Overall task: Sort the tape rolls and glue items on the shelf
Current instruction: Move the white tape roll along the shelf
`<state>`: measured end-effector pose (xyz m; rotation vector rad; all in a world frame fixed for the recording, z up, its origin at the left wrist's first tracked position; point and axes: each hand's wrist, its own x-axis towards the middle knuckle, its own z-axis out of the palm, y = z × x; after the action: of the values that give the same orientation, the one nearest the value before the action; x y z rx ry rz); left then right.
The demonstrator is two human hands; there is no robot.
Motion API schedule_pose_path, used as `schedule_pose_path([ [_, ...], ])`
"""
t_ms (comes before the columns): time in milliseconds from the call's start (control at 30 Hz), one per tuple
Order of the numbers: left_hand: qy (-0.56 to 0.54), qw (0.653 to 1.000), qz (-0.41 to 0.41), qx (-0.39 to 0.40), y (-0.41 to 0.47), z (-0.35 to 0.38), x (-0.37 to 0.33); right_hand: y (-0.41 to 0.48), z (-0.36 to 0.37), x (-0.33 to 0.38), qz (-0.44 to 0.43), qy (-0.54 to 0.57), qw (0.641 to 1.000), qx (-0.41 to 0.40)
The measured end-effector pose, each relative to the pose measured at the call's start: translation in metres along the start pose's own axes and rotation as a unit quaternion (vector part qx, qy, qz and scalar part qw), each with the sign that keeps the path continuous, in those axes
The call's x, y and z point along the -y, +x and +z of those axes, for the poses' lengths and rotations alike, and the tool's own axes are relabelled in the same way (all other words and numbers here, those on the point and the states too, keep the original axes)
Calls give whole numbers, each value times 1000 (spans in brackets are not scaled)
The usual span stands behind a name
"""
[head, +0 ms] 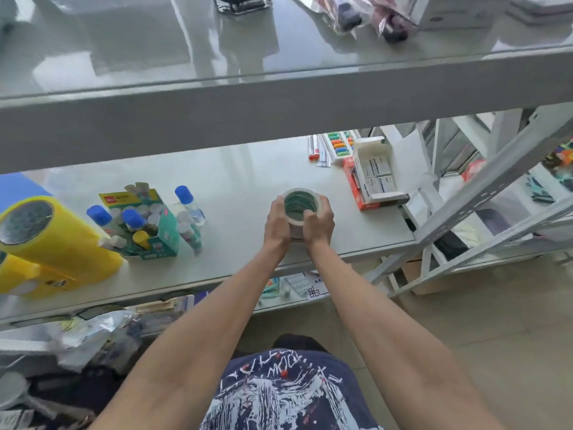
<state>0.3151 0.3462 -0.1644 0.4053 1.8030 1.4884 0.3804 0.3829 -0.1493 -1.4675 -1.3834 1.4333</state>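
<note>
A stack of white tape rolls (300, 200) with a green core stands on the middle shelf (242, 178). My left hand (277, 225) grips its left side and my right hand (319, 223) grips its right side. At the far left lie two big yellow tape stacks (52, 240). Beside them a green box of glue sticks (152, 225) leans open, with blue-capped glue bottles (99, 216) around it; one bottle (189, 203) stands to the box's right and loose glue sticks (189, 232) lie near it.
A red and white box of small packets (373, 178) sits at the shelf's right end, with pens (314, 148) and a bead abacus (339, 143) behind it. The upper shelf (217, 97) overhangs. White rack struts (483, 193) stand to the right. Clutter fills the lower shelf.
</note>
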Motion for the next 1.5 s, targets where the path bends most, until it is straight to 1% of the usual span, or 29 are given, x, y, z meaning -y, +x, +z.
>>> schedule_pose_path([
  [167, -53, 998, 8, -43, -1, -3, -8, -2, 5, 6, -22, -22, 999, 12],
  [267, -33, 998, 22, -57, -2, -5, -1, -5, 4, 3, -34, -34, 999, 18],
  [400, -86, 995, 1, -56, -6, -2, -1, -2, 4, -3, -46, -66, 997, 2],
  [567, -125, 990, -62, -21, -5, 0, -2, -2, 6, -2, 7, 26, 1000, -11],
  [667, -98, 993, -69, 14, 3, -3, 5, -2, 5, -3, 5, 34, 999, -14],
  [800, -43, 996, -68, 40, -10, -15, -21, -1, 3, 3, 16, 4, 1000, -11],
  [900, -9, 995, -81, 58, -20, -28, -35, -5, 4, 15, 28, -67, 996, -59],
  [1000, 46, 994, -82, 58, -28, -47, -43, -17, 5, 24, -32, -145, 982, -117],
  [1067, 78, 993, -74, 41, -33, -64, -49, -33, 12, 32, -86, -183, 971, -124],
  [1167, 104, 992, -70, 13, -43, -90, -64, -59, 38, 43, -160, -263, 946, -101],
  [1233, 131, 990, -53, 11, -49, -110, -75, -77, 60, 55, -176, -297, 935, -80],
  [1300, 157, 987, -30, 9, -49, -133, -78, -95, 83, 64, -195, -324, 925, -30],
  [1367, 183, 983, -25, 9, -51, -163, -80, -113, 105, 67, -217, -345, 913, 27],
  [1500, 184, 983, -5, 3, -65, -238, -87, -156, 146, 77, -211, -330, 916, 83],
])
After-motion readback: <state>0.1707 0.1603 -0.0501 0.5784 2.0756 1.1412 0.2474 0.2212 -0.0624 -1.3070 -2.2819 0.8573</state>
